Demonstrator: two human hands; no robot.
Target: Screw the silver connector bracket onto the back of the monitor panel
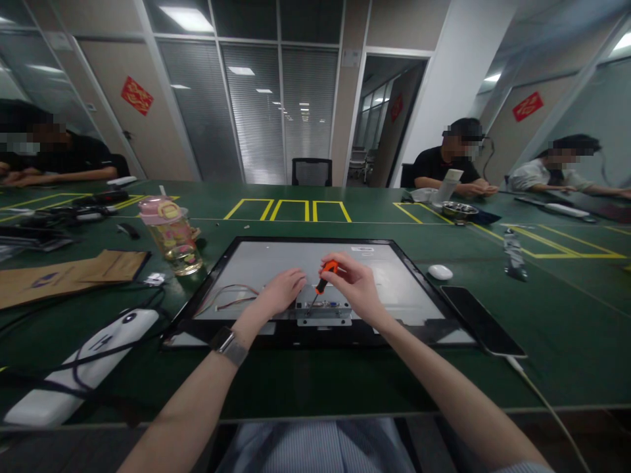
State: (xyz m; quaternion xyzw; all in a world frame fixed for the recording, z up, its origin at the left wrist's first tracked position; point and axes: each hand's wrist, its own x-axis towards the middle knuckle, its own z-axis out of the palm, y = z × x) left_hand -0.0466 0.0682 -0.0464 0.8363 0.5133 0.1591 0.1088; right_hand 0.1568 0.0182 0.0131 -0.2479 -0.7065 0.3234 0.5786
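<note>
Head view: my right hand (pixel 352 282) is closed on the orange-and-black screwdriver (pixel 328 276), thumb and fingers pinching the handle. Shaft tilted, tip down at the left end of the metal bracket (pixel 323 315), near-middle of the flat panel (pixel 399 282), which lies in front of me. My left hand (pixel 283 292) is just left of the bracket, fingers part-curled; can't tell if they grip anything.

Doing it well, my take: bring the shaft more upright, seat the tip fully, push down along the axis, turn slowly, brace the bracket with the left, go light on the panel.

Count: 1 screwdriver, 1 bracket, 1 panel, 1 bottle (pixel 170 236) far left, 1 phone (pixel 483 320) and 1 small white case (pixel 440 272) on the right, 3 co-workers (pixel 441 164) across the table.
</note>
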